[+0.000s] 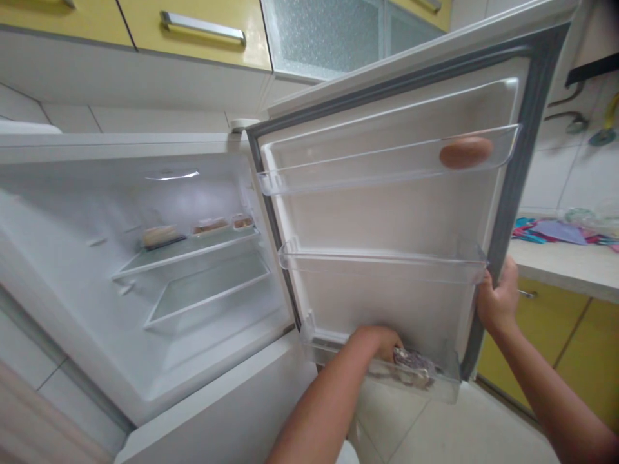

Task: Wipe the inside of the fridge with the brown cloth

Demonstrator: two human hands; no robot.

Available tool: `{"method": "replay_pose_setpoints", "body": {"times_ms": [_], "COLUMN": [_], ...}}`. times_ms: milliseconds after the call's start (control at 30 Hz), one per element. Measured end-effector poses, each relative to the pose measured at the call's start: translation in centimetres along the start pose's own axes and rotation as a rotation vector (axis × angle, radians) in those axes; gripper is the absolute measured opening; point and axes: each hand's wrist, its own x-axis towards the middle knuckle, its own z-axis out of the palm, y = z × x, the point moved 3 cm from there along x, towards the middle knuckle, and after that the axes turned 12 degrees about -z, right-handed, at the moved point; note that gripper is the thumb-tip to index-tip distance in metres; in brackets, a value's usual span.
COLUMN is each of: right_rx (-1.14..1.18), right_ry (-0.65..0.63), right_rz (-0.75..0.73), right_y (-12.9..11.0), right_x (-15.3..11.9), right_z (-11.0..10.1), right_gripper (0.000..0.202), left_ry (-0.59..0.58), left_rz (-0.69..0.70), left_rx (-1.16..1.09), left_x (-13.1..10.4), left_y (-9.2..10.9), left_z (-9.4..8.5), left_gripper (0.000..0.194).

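Fingers of left hand reach into bottom door bin, touching foil packet lying lengthwise just right; grip unclear. Right hand clasps door edge.

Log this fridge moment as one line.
left hand: in bottom door bin, on foil packet | right hand: gripping fridge door edge | egg: top bin

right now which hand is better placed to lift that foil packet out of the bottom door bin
Left. The left hand is already inside the bottom door bin at the foil packet, while the right hand grips the door edge.
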Motion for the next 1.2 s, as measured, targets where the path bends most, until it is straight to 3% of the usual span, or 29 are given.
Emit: {"method": "replay_pose_setpoints", "body": {"times_ms": [200, 267, 333, 533, 667, 833, 967, 1033, 1100, 1200], "right_rx": [-0.013, -0.013, -0.016, -0.011, -0.018, -0.036, -0.033, -0.035, -0.036, -0.032], "right_ry": [-0.008, -0.006, -0.007, 0.002, 0.010, 0.015, 0.009, 0.012, 0.014, 0.004], "right_rz": [0.012, 0.015, 0.015, 0.006, 0.005, -0.001, -0.008, -0.005, 0.004, 0.024], "right_y": [-0.3, -0.3, -0.3, -0.3, -0.3, -0.4, -0.6, -0.7, -0.7, -0.8], "right_x": [0.1, 0.1, 0.1, 0.0, 0.1, 0.1, 0.0, -0.1, -0.2, -0.2], "right_z": [0.0, 0.0, -0.1, 0.0, 0.1, 0.0, -0.1, -0.2, -0.2, -0.2], "right_gripper": [0.086, 0.085, 0.085, 0.088, 0.088, 0.087, 0.088, 0.089, 0.089, 0.088], "left_ry": [0.055, 0.098, 0.162, 0.511, 0.738, 0.975, 1.524, 1.710, 1.738, 1.654], "left_rz": [-0.223, -0.244, -0.227, -0.145, -0.056, 0.049, 0.256, 0.279, 0.187, 0.075], "left_rx": [0.112, 0.151, 0.197, 0.396, 0.515, 0.579, 0.630, 0.642, 0.630, 0.542], "left_x": [-6.2, -7.6, -8.2, -9.3, -10.7, -11.4, -12.2, -11.9, -10.8, -8.4], "left_y": [-9.9, -11.6, -11.9, -9.9, -8.2, -3.2, 2.5, 4.6, 5.9, 6.6], "left_z": [-0.8, -0.7, -0.4, -0.4, -0.8, -2.0, -3.6, -4.3, -4.9, -4.5], "left_gripper": [0.032, 0.029, 0.027, 0.019, 0.024, 0.032, 0.033, 0.035, 0.034, 0.033]}}
